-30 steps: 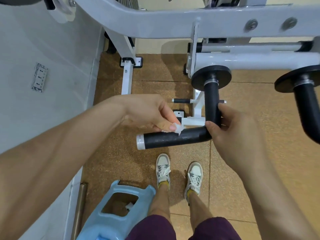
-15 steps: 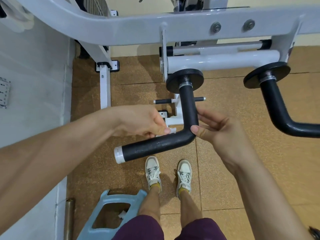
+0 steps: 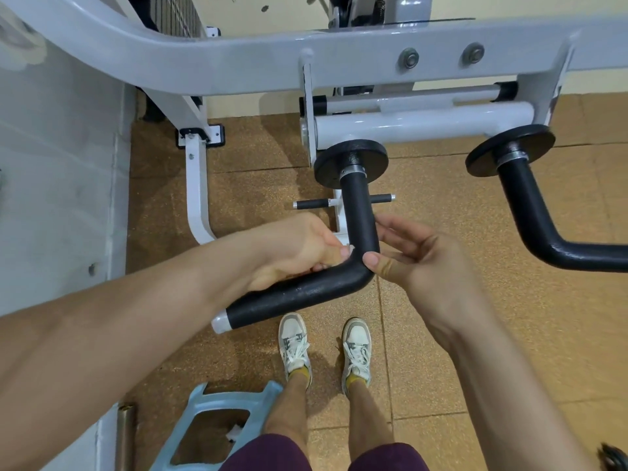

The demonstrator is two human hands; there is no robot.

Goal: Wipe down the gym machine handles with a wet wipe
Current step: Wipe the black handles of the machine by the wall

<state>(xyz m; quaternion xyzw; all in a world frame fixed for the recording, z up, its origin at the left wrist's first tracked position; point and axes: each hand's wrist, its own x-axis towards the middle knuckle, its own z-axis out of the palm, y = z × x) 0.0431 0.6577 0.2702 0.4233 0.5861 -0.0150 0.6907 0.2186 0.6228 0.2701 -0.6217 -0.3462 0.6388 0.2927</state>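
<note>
Head view, angled down. Dead centre, black handle (image 3: 306, 294), L-shaped: one leg running toward 12 o'clock up to a black disc (image 3: 326, 164), the other toward 8 o'clock, ending in a silver cap (image 3: 219, 326). At 10 o'clock of the bend, left hand (image 3: 295, 248) on the inner side, fingers curled tight, pinching a wet wipe (image 3: 351, 248) against the handle; only a small white scrap of it showing past the fingertips. At 3 o'clock of the bend, right hand (image 3: 418, 263), loosely spread, gripping nothing: thumb tip touching the outer corner, fingers nearly straight against the right side of the upright leg. At 2 o'clock, second black handle (image 3: 530, 212), well apart from both hands, untouched. Across 12 o'clock, grey machine beam (image 3: 238, 66). At 6 o'clock, pale sneakers (image 3: 294, 338) on tan floor, just below the handle. At 7 o'clock, light blue plastic stool (image 3: 210, 413), just beside the person's left leg.
</note>
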